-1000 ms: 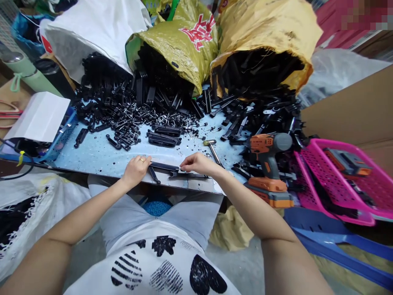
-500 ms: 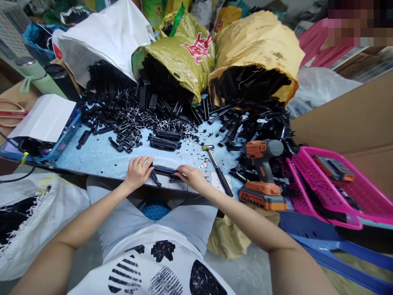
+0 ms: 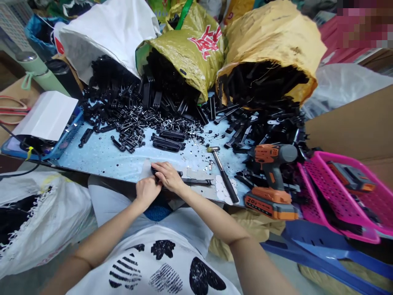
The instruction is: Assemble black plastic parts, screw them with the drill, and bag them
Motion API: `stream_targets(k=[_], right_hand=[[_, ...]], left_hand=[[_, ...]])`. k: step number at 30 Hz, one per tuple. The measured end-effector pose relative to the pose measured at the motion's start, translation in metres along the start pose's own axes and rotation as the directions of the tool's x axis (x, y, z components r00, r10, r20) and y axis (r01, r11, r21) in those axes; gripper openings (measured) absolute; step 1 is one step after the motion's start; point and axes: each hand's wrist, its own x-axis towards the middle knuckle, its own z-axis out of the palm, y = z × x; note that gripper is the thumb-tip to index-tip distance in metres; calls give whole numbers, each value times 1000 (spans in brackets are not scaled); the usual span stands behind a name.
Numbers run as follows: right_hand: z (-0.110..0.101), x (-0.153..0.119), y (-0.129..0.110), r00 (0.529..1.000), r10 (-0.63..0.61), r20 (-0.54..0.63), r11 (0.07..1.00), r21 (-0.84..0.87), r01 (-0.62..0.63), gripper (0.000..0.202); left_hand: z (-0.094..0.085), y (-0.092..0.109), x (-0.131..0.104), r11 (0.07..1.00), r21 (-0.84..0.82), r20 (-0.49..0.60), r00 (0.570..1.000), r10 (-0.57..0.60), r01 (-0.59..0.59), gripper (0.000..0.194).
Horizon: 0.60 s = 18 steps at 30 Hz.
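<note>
From my distant seat, the head camera looks down on a pale blue table with two bare hands meeting at its front edge. The left hand is curled up closely, its palm hidden, so I cannot tell how tightly it is closed or what it holds. The right hand lies just beside it, touching it, with its fingers bent over a black plastic part. One end of that part pokes out past the fingertips; the rest is covered, and I cannot tell whether the fingers grip it.

Just right of the right hand, a long black bar lies along the table edge. Farther right are round white stickers, a hammer and an orange and grey drill, then a pink basket.

Beyond the hands I see two black strips lying close together, then a heap of pins. At the back, a white sack, an olive sack and a yellow sack open towards me, black parts inside.
</note>
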Motion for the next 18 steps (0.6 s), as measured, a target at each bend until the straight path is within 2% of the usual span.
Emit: stream_targets(k=[3, 6, 9, 11, 13, 14, 15, 17, 18], right_hand=[[1, -6, 2, 998, 64, 10, 998, -16, -64, 43], [2, -6, 0, 992, 123, 34, 990, -78, -120, 43], [5, -1, -4, 990, 141, 22, 986, -90, -139, 44], [2, -2, -6, 993, 117, 19, 991, -71, -115, 44], [-9, -13, -5, 998, 63, 3, 996, -57, -63, 44], [-16, -22, -2, 999, 39, -22, 997, -71, -40, 44], [-24, -34, 1, 997, 34, -63, 993, -109, -41, 46], [-39, -61, 13, 983, 87, -163, 959, -252, -127, 57], [-45, -74, 21, 973, 132, -191, 923, -333, -191, 60]], left_hand=[[-2, 3, 5, 998, -12, -3, 998, -66, 66, 40], [-6, -2, 8, 999, 13, 18, 999, -29, 29, 40], [-1, 2, 4, 999, -39, 35, 999, -4, 6, 39], [4, 8, 1, 995, -83, 50, 997, 51, -47, 36], [7, 9, 2, 980, -92, -4, 984, 176, -176, 32], [7, 7, 5, 958, -78, -65, 960, 272, -276, 31], [5, 5, 10, 916, -47, -132, 912, 389, -398, 30], [0, -1, 24, 776, 60, -209, 752, 625, -628, 31], [-2, -3, 33, 698, 112, -198, 673, 713, -707, 34]])
